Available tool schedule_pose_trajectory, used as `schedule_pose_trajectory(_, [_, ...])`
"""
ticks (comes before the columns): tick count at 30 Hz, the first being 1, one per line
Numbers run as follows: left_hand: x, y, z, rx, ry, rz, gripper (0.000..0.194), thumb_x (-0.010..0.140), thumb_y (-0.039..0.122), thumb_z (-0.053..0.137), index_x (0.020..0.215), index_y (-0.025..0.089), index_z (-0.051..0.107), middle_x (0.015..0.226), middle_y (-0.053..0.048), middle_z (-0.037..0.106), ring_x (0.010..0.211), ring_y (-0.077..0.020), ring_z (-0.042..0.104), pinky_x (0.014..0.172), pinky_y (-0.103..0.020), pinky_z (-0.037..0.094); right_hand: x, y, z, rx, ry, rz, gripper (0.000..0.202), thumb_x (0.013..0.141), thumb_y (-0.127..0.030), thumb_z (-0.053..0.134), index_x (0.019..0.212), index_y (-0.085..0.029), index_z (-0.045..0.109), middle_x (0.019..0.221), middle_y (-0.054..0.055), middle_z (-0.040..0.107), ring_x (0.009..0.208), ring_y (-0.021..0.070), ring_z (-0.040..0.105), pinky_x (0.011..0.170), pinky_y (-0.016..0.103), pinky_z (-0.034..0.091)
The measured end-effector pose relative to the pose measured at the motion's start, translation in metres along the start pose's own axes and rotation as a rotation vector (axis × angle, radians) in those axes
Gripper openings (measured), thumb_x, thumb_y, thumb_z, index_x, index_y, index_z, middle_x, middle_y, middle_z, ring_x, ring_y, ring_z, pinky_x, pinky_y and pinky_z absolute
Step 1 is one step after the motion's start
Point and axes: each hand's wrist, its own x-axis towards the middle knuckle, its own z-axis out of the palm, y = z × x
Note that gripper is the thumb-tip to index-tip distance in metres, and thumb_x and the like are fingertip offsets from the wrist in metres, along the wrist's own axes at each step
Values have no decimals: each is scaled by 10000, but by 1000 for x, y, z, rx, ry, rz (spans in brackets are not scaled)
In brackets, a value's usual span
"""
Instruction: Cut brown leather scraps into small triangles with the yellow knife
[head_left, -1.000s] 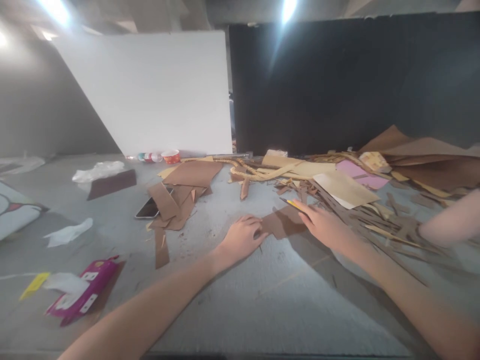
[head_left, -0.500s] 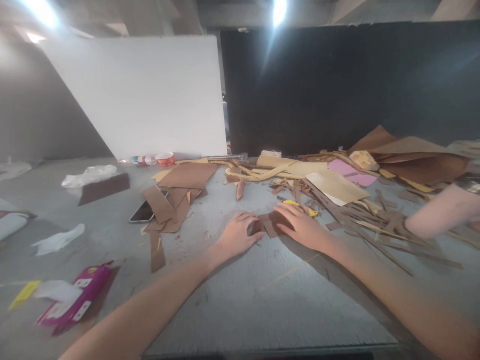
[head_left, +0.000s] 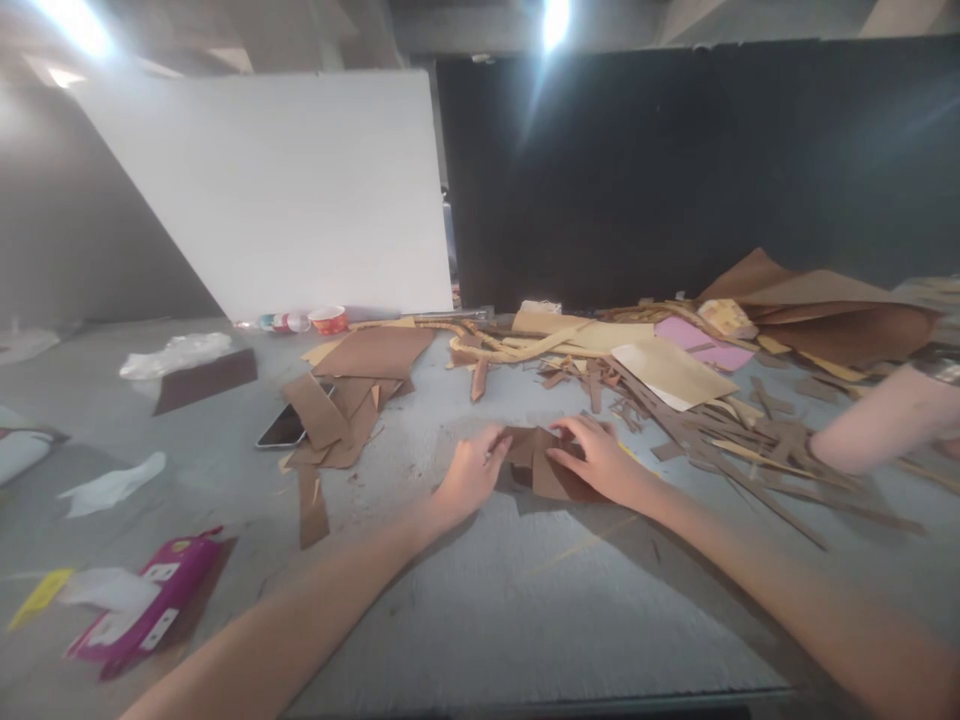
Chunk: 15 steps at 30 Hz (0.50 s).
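Between my hands, low over the grey tabletop, are two overlapping pieces of brown sheet material (head_left: pixel 555 478), leather or card, I cannot tell which. My left hand (head_left: pixel 471 472) pinches the left piece at its upper left edge between thumb and fingers. On the other side my right hand (head_left: pixel 600 458) has its thumb and fingers closed on the right piece, which is tilted up with a flap facing me. Behind the right hand a bit of yellow (head_left: pixel 628 450) shows, part of a utility knife largely hidden by that hand.
Thin brown strips (head_left: pixel 690 430) and offcuts litter the right side, where another person's forearm (head_left: pixel 877 420) reaches in. At left lie a phone (head_left: pixel 281 428) under brown pieces (head_left: pixel 352 415) and a purple wipes pack (head_left: pixel 150 605). A braided cord (head_left: pixel 517 350) and paper cup (head_left: pixel 328 320) sit farther back.
The brown pieces have been raised and tilted from lying nearly flat under my hands. My right hand has shifted slightly and now covers most of the yellow knife.
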Motion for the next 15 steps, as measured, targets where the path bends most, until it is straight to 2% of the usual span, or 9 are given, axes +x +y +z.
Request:
schedule_pose_trajectory(3, [-2,3,4,-181,-16,-23,323,1096,430,492,912,201,627,839,-20,692,793,-179,662,731,-299,515,3,2,-1,75,6,6,221,1067,-404,598,1126,-205,673,1175,118,728,1158,286,665,1061,490,454])
schedule_pose_trajectory(7, [-1,6,4,-468,-96,-122,341,1058,506,580,1049,180,679,1042,-90,782,985,-232,748,839,-337,582,5,4,-7,237,-29,-6,293,1080,-481,563,976,-217,636,1024,75,741,979,251,683,858,360,495])
schedule_pose_trajectory(11, [-1,15,4,-515,-129,-231,419,958,562,732,1049,153,733,1017,-111,802,945,-247,760,824,-336,580,5,6,-3,365,-102,4,338,1053,-537,593,920,-228,612,875,29,727,820,223,661,721,307,439])
schedule_pose_trajectory(15, [-1,20,8,-559,-168,-225,483,964,604,706,1115,156,807,1103,-129,823,1016,-269,756,905,-374,573,3,7,2,394,-115,23,313,1038,-496,604,873,-231,619,826,9,696,802,214,633,712,300,411])
